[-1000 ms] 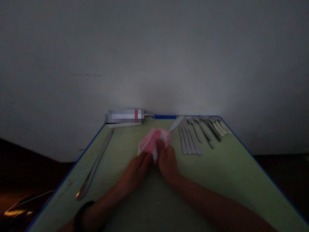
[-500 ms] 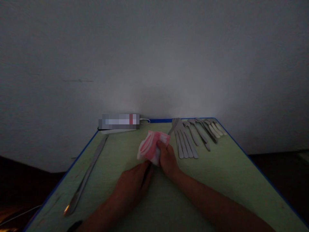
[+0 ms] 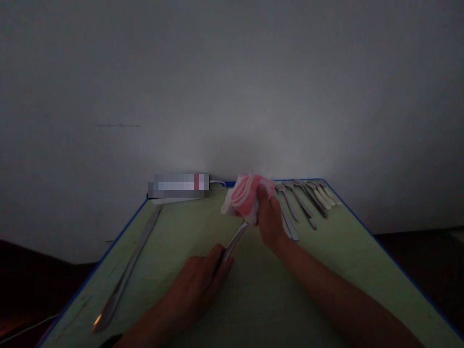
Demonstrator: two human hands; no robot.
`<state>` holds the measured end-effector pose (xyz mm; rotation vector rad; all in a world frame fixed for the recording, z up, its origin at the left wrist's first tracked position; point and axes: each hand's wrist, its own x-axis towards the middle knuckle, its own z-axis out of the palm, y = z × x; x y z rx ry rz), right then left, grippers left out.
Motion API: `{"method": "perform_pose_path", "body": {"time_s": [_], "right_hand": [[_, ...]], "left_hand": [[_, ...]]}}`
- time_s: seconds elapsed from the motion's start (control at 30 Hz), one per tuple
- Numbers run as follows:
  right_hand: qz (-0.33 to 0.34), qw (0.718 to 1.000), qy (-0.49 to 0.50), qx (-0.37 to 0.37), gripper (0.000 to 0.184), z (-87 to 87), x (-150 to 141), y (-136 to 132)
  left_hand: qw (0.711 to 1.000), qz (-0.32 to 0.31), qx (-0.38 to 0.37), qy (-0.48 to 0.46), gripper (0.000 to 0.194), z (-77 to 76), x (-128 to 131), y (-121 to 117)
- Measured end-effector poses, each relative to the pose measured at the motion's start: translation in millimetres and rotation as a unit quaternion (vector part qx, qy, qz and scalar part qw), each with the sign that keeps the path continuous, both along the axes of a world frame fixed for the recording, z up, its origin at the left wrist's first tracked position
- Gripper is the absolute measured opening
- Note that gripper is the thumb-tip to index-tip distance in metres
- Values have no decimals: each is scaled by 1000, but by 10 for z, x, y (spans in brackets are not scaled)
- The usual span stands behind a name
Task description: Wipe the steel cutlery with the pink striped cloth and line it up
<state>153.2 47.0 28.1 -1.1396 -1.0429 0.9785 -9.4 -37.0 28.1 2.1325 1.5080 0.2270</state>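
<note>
My left hand [image 3: 201, 280] is closed round the handle end of a metal knife [image 3: 235, 239] that slants up to the right over the green table [image 3: 326, 270]. My right hand [image 3: 270, 220] grips a pink and white cloth [image 3: 246, 198] bunched round the upper part of that knife, near the table's far edge. The blade end is hidden inside the cloth.
A row of several forks and spoons [image 3: 300, 203] lies at the far right of the table. A long knife [image 3: 125, 278] lies along the left edge. A flat white box [image 3: 179, 188] sits at the far edge against the wall.
My right hand has slid the cloth away along the knife, toward the far edge. My left hand has drawn back toward me, and the bare handle now shows between the hands.
</note>
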Motion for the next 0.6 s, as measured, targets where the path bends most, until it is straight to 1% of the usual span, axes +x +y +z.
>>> {"method": "perform_pose_path", "body": {"time_s": [0.1, 0.2, 0.27, 0.33, 0.4, 0.43, 0.53, 0.6], "right_hand": [[-24, 999, 27, 16, 50, 104, 130, 79], [-46, 998, 43, 0, 53, 103, 118, 63], [-49, 998, 38, -22, 56, 38, 14, -26], [-42, 998, 18, -52, 57, -68, -148, -178], [-18, 995, -13, -100, 56, -191, -326, -359], [0, 994, -17, -112, 55, -249, -403, -442], [21, 993, -24, -116, 53, -360, -522, -578], [44, 993, -35, -106, 53, -357, -495, -540]], "left_hand": [[1000, 0, -1, -4, 31, -1, 14, -20], [1000, -7, -13, -13, 32, -35, 18, -28], [1000, -11, -19, -22, 33, -62, 13, -27], [999, -8, -20, -36, 33, -86, 4, -20], [997, -9, -10, -71, 32, -103, -8, -5], [996, -12, -1, -92, 31, -109, -14, 4], [990, -18, 22, -141, 29, -105, -25, 31], [988, -7, 18, -152, 29, -88, -29, 42]]}}
